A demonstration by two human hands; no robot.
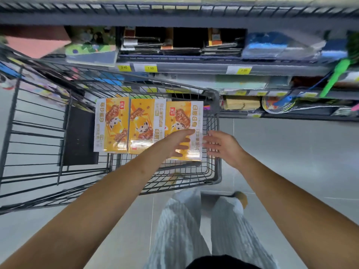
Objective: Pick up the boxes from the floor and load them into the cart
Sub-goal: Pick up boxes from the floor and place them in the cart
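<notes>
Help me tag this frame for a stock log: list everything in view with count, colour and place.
boxes: 3, orange-yellow with white edges, side by side in the cart
cart: 1, dark grey wire, on the floor in front of the shelves
black panel: 1, black, inside the cart, left of the boxes
shelves: dark grey, across the top, packed with mixed goods
price tags: several, yellow, on the shelf edges
green tool: 1, bright green, hanging at the right
floor: grey tiles
trousers: pale, striped, bottom middle
left hand: fingers straight, over the rightmost box
right hand: open, by the cart's right wall
</notes>
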